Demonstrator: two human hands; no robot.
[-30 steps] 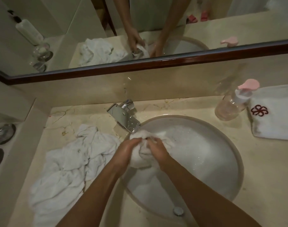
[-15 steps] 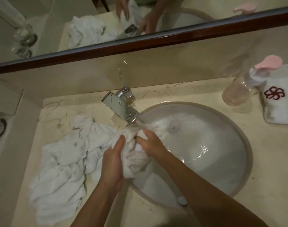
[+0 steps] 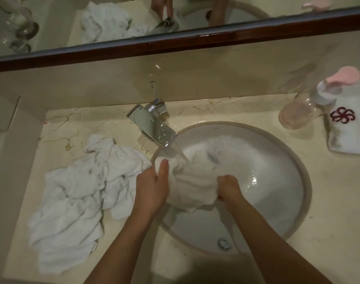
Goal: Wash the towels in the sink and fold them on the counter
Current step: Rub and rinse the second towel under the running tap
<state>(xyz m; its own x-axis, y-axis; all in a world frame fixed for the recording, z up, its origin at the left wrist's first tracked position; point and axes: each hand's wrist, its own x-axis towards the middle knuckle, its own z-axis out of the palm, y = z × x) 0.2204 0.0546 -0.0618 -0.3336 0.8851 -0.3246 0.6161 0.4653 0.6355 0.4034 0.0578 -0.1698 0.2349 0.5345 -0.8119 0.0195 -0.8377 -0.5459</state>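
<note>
A wet white towel [image 3: 192,181] is stretched over the left part of the round sink [image 3: 302,173]. Water runs from the chrome faucet [image 3: 152,125] onto its upper end. My left hand [image 3: 152,189] grips the towel's left end at the basin's rim. My right hand [image 3: 228,188] clutches its right end with curled fingers, inside the basin. Soapy water lies in the bowl. A crumpled heap of white towels [image 3: 76,197] lies on the counter left of the sink.
A clear pump bottle with a pink top [image 3: 302,107] stands at the back right. Beside it lies a folded white cloth with a red flower emblem [image 3: 347,128]. A mirror with a dark wooden frame [image 3: 175,41] runs above the backsplash. The sink overflow hole [image 3: 224,242] sits near the front rim.
My hands have drawn apart and the bunched towel is now pulled out between them. My right hand has moved right, deeper over the basin. The view has tilted down toward the sink.
</note>
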